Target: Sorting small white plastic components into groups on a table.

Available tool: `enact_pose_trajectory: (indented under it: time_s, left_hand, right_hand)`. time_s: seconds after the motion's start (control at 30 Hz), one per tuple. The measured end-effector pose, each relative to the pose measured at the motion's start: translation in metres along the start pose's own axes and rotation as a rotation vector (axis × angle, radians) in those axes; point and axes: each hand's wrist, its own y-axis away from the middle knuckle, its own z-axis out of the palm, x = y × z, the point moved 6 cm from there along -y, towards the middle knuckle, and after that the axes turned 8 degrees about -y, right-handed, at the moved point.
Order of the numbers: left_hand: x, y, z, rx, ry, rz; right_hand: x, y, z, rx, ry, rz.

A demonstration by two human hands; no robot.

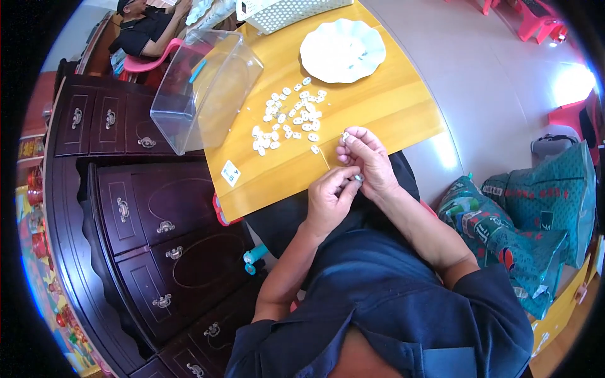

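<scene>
Dark blue cloth of the person's shirt [403, 302] fills the lower part of the view, and both forearms go up from it to the table edge. Left fingers [348, 186] are closed in a pinch, and a small pale piece [358, 178] is held between thumb and forefinger; its exact shape cannot be told. The left hand [329, 200] is touching the right hand [367, 162], which lies just above it. The right fingers [348, 142] are curled and nearly closed, and a second small white piece [345, 135] is seen at their tips, held just above the table [391, 107].

Beyond the hands, a loose heap of white pieces [288, 116] is spread on the yellow wood, near the hands but not touching them. Many pieces are left there, so most of the work is judged to be not yet done. Further away, a white scalloped plate [342, 50] is placed, and only a few small things are seen in it; this suggests that few pieces are finished. A clear plastic box [201, 88] is tilted at the left edge of the table. A white basket [283, 12] stands at the far end.
</scene>
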Motion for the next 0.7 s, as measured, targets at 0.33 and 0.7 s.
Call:
enact_pose_trajectory:
  time_s: [0.33,0.7]
  left_hand:
    - [0.012,-0.001,-0.026,0.063,-0.207,0.124]
    - [-0.018,-0.012,-0.08,0.186,0.201,-0.072]
  right_hand:
    - [0.007,0.006,0.009,-0.084,0.233,-0.06]
    - [0.012,0.013,0.017,-0.206,0.549,-0.1]
